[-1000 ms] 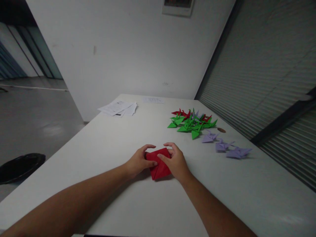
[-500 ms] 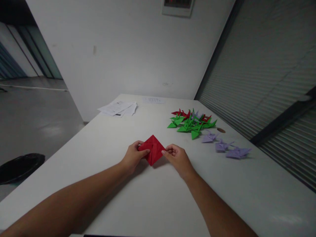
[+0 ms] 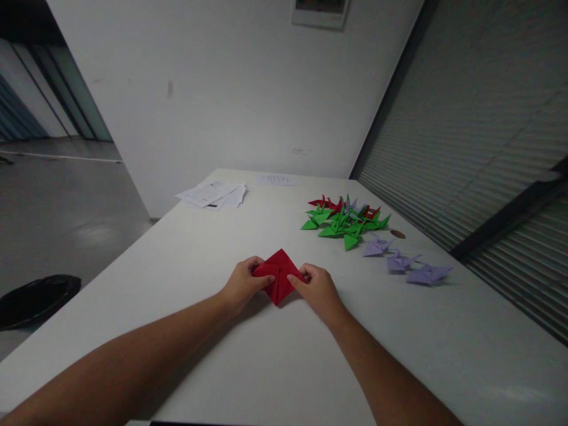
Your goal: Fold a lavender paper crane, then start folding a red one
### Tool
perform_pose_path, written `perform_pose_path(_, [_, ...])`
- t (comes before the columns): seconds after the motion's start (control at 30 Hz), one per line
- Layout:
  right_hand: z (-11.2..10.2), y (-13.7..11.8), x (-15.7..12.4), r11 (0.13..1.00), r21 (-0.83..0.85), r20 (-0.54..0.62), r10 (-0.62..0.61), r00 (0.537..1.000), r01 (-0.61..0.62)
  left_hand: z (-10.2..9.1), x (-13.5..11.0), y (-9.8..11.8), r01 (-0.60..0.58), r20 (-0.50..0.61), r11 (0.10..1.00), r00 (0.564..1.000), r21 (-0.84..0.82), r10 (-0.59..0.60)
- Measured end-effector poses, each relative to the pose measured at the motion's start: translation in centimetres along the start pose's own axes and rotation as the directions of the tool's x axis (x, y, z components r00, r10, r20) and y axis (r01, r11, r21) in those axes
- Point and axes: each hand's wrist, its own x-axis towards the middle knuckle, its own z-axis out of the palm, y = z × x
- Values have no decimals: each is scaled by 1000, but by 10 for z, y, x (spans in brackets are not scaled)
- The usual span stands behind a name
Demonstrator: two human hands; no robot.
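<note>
A folded red paper square (image 3: 279,274) stands like a diamond on the white table (image 3: 222,248), near its middle. My left hand (image 3: 243,286) pinches its left corner with thumb and fingers closed. My right hand (image 3: 318,289) pinches the right corner the same way. Both hands rest on the tabletop with the paper between them. The lower tip of the paper points towards me.
A heap of green, red and purple folded paper cranes (image 3: 344,218) lies at the back right, and three purple cranes (image 3: 406,263) sit in a row nearer. White printed sheets (image 3: 212,194) lie at the far left edge. A black bin (image 3: 35,299) stands on the floor at left.
The red paper was lifted and turned from a flatter, covered position into a diamond, then lowered slightly. Both hands moved from on top of it to pinching its side corners.
</note>
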Motion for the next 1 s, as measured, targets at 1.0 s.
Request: perform_pose_path(1.0, [-2, -14, -9, 973, -21, -139, -232, 963, 231, 3, 2, -1, 18, -65, 997, 998, -75, -23])
